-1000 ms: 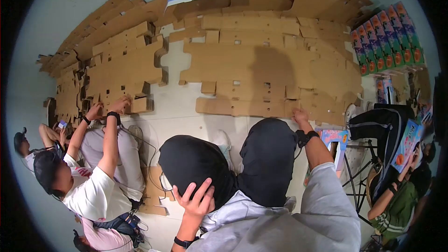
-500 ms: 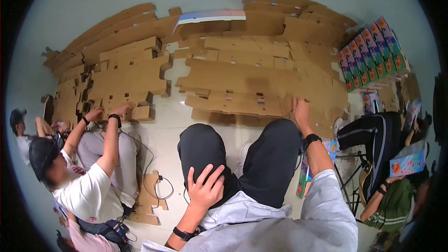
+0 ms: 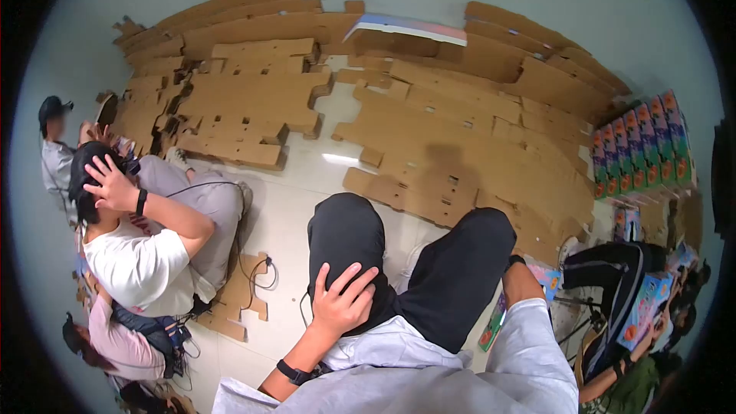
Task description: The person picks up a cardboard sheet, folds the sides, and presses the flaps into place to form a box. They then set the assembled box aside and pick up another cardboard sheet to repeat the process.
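Observation:
My left hand [image 3: 345, 299] rests on my dark-trousered left thigh with its fingers spread, holding nothing. Of my right arm [image 3: 524, 284], only the forearm and the dark wristband show, beside my right knee; that knee hides the hand. In front of my knees, stacked flat die-cut cardboard sheets [image 3: 429, 130] cover the floor. Below my right forearm stands a narrow printed box [image 3: 494, 323], partly covered by my leg and sleeve.
A co-worker in a white shirt [image 3: 142, 264] sits at left, one hand on the head. Cardboard pieces [image 3: 238, 291] and a cable lie nearby. At right, a row of colourful boxes [image 3: 644, 149] stands by the wall, and another person holds a printed box [image 3: 648, 307].
My right hand has left the cardboard edge and gone behind my right knee. The view has tilted. The left co-worker's hand has moved from the cardboard to the head, where the cap is gone.

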`<state>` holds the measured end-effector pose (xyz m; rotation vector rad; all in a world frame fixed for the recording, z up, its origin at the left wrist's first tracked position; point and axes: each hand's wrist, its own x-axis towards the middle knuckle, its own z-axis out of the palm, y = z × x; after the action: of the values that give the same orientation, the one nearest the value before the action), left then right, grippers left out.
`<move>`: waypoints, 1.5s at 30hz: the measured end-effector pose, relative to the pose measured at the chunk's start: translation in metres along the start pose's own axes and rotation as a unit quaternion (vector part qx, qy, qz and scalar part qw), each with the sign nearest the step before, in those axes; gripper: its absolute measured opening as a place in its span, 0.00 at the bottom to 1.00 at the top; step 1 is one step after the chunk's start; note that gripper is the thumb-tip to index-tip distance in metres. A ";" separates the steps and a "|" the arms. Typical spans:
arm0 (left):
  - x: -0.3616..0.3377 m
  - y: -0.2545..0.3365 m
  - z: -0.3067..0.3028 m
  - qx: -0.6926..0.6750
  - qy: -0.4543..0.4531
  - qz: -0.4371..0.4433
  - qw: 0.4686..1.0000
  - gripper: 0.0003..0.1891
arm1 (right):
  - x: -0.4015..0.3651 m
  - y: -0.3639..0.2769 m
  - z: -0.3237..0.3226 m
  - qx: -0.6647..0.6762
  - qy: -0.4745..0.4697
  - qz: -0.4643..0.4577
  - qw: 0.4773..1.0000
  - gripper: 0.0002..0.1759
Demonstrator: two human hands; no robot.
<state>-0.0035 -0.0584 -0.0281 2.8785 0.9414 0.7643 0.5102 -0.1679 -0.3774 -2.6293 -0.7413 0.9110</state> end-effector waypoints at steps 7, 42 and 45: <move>-0.001 0.000 0.001 0.020 -0.004 0.002 1.000 0.03 | 0.017 0.045 0.034 0.025 -0.059 0.060 0.996 0.18; 0.043 0.023 0.017 -0.115 -0.019 0.013 0.993 0.08 | -0.287 -0.202 -0.236 0.704 0.074 -0.089 0.701 0.22; 0.064 0.028 0.012 -0.266 0.010 -0.101 0.959 0.17 | -0.363 -0.217 -0.208 0.667 -0.016 -0.158 0.728 0.41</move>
<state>0.0618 -0.0442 -0.0055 2.2799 0.8514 0.8687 0.3153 -0.1995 0.0505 -1.1539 -0.2671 0.8588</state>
